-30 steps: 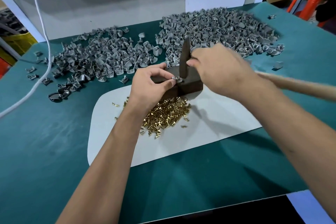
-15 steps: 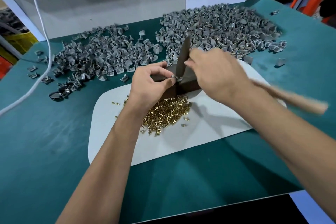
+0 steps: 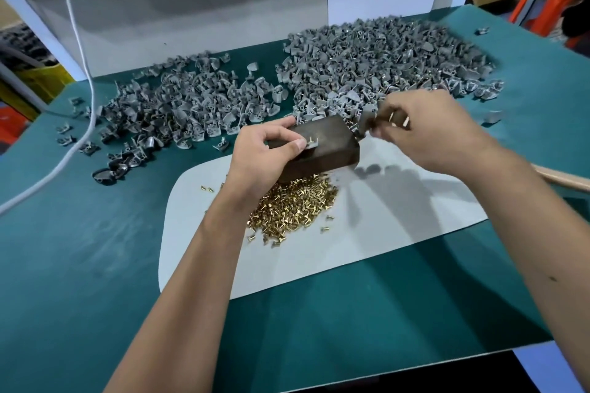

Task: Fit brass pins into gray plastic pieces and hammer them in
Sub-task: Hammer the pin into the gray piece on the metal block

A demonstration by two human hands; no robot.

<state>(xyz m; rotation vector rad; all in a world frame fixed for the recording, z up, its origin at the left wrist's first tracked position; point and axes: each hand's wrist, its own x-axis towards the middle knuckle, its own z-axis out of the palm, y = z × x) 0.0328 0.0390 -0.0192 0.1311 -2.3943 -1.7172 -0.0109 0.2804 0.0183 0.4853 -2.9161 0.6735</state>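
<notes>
My left hand (image 3: 271, 150) pinches a small gray plastic piece (image 3: 312, 143) with a pin in it, held on top of a dark metal block (image 3: 332, 150). My right hand (image 3: 427, 128) grips the hammer, whose dark head (image 3: 367, 121) is blurred and sits off the block's right end; its wooden handle (image 3: 562, 177) sticks out to the right behind my forearm. A heap of loose brass pins (image 3: 293, 210) lies on the gray mat (image 3: 383, 233) just below the block.
Two big heaps of gray plastic pieces lie behind the block: one at the back left (image 3: 178, 108), one at the back right (image 3: 383, 60). A white cable (image 3: 86, 80) runs down the left side of the green table (image 3: 79, 249). A white panel stands behind.
My right hand has swung the hammer head away from the piece, to the right of the block. The left hand still holds the piece on the block.
</notes>
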